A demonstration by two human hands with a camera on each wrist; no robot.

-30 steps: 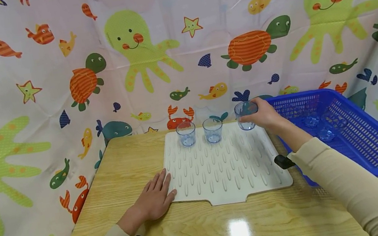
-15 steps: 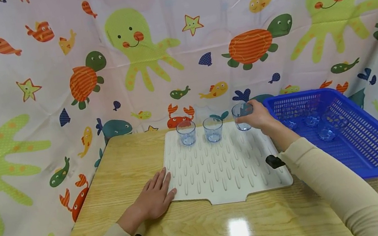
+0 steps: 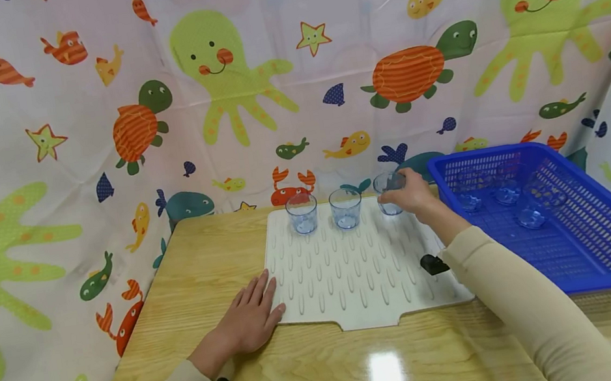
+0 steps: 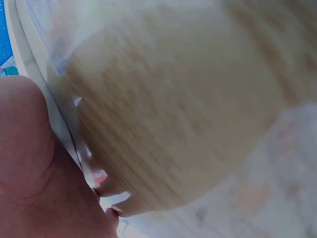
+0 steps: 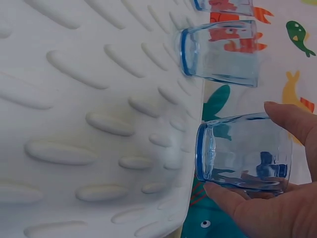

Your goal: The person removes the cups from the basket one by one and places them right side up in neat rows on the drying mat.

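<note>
At the back right of a white ridged draining mat (image 3: 348,276), my right hand (image 3: 421,194) grips a clear bluish drinking glass (image 3: 387,195) by its sides. The right wrist view shows thumb and fingers on either side of that glass (image 5: 240,153), its thick base close to the mat's surface. Two matching glasses, a left one (image 3: 303,216) and a middle one (image 3: 346,209), stand upright along the mat's back edge. My left hand (image 3: 250,317) lies flat, fingers straight, with its fingertips on the mat's left edge.
A blue plastic basket (image 3: 586,283) stands right of the mat, holding several more glasses (image 3: 530,216). Everything sits on a wooden table (image 3: 219,249). Behind and at the sides hangs a curtain (image 3: 270,31) printed with sea animals.
My right hand has brought its glass slightly left and lower, toward the mat and the row of two glasses. My left hand has stayed where it was.
</note>
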